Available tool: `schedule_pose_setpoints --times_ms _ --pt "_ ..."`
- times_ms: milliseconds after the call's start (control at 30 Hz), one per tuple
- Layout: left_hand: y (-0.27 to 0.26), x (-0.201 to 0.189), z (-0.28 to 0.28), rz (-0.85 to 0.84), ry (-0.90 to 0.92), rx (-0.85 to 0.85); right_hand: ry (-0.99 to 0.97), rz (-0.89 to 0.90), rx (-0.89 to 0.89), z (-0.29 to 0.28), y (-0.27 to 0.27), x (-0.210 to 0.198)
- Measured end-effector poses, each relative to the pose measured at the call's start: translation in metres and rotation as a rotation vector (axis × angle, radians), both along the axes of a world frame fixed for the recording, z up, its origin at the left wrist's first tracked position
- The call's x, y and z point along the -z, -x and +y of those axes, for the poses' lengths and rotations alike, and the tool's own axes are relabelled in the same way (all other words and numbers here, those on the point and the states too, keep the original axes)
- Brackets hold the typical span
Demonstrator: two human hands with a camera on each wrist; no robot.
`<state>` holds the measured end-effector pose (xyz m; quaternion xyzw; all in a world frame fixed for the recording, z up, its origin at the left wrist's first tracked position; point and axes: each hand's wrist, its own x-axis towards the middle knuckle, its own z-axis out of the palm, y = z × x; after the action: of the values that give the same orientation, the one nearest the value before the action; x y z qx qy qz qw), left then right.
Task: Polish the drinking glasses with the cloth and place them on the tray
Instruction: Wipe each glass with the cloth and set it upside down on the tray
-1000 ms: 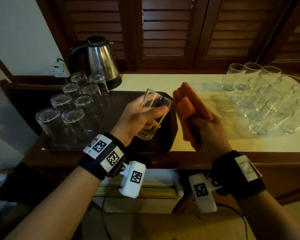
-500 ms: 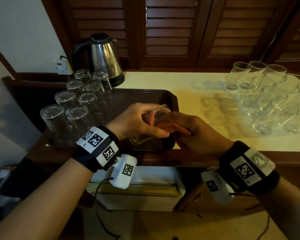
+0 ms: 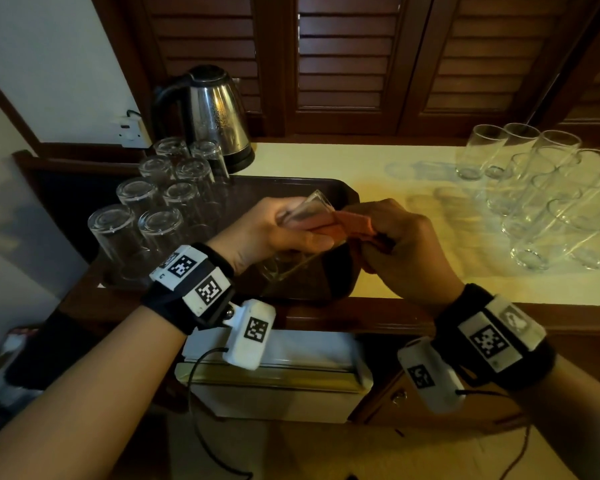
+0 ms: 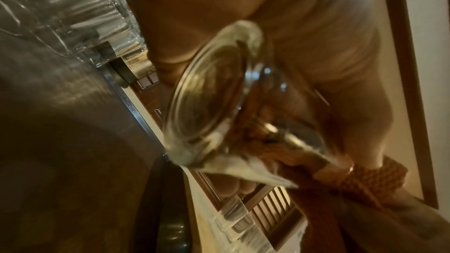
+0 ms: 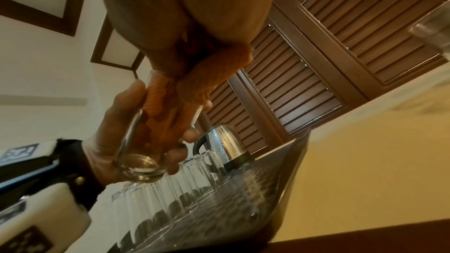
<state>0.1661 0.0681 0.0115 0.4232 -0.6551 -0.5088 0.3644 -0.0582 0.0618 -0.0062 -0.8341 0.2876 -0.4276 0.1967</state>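
My left hand [image 3: 281,233] grips a clear drinking glass [image 3: 302,237] tilted on its side above the dark tray [image 3: 347,199], its mouth toward the right. My right hand [image 3: 395,244] holds an orange cloth [image 3: 354,223] and has part of it pushed into the glass mouth. In the right wrist view the cloth [image 5: 170,107] fills the inside of the glass [image 5: 138,153], with the left fingers [image 5: 116,111] wrapped round it. The left wrist view shows the glass base [image 4: 209,101] close up with cloth [image 4: 345,180] behind it.
Several upturned glasses [image 3: 160,188] stand on the tray's left half. A steel kettle [image 3: 215,112] sits behind them. Several more glasses [image 3: 551,202] stand on the cream counter [image 3: 378,161] at the right. Louvred wooden doors rise behind the counter.
A second ago the cloth was held apart to the right of the glass. My right hand has since moved left and pushed the cloth into the glass mouth.
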Motion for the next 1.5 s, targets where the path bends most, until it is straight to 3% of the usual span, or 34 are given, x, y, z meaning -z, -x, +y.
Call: schedule_pose_setpoints --times_ms 100,200,267,433,500,567,667,867,1000,1100,1233,1400,1433,1500 --pt "-0.002 -0.004 0.002 0.037 -0.028 -0.014 -0.218 -0.027 -0.104 0.003 0.001 0.003" --pt "-0.001 -0.005 0.003 0.042 -0.049 -0.022 -0.637 -0.301 -0.186 0.011 -0.010 -0.006" --pt "0.001 -0.003 0.003 0.079 -0.078 -0.021 -0.721 -0.394 -0.182 0.010 -0.017 -0.013" --pt "0.003 -0.003 0.004 0.109 -0.108 -0.009 -0.563 -0.426 -0.102 0.004 -0.025 -0.021" --pt "0.002 -0.004 0.005 0.127 -0.102 -0.010 -0.496 -0.393 -0.154 0.004 -0.020 -0.017" --pt "0.000 -0.007 0.008 0.146 -0.107 -0.013 -0.398 -0.226 -0.253 0.002 -0.010 -0.011" --pt "0.001 -0.007 0.010 0.142 -0.133 -0.020 -0.170 0.040 -0.226 0.000 -0.005 0.001" --pt "0.010 -0.008 0.008 0.175 -0.252 0.072 -0.326 -0.277 -0.139 0.001 -0.023 0.009" --pt "0.003 0.000 0.010 0.391 -0.259 0.109 -0.354 -0.387 -0.258 0.000 -0.017 -0.010" --pt "0.003 0.005 0.013 0.473 -0.254 0.112 -0.299 -0.368 -0.233 -0.007 -0.014 -0.018" --pt "0.006 0.002 0.017 0.356 -0.108 0.023 -0.372 -0.250 -0.213 -0.012 -0.014 -0.019" --pt "0.003 0.002 0.016 -0.249 0.528 -0.105 -0.498 -0.262 -0.235 -0.007 -0.012 -0.013" --pt "0.002 0.003 0.015 -0.313 0.576 -0.129 -0.519 -0.299 -0.241 -0.006 -0.011 -0.010" --pt "0.003 0.002 0.013 -0.240 0.446 -0.164 -0.526 -0.357 -0.251 -0.005 -0.009 -0.008"
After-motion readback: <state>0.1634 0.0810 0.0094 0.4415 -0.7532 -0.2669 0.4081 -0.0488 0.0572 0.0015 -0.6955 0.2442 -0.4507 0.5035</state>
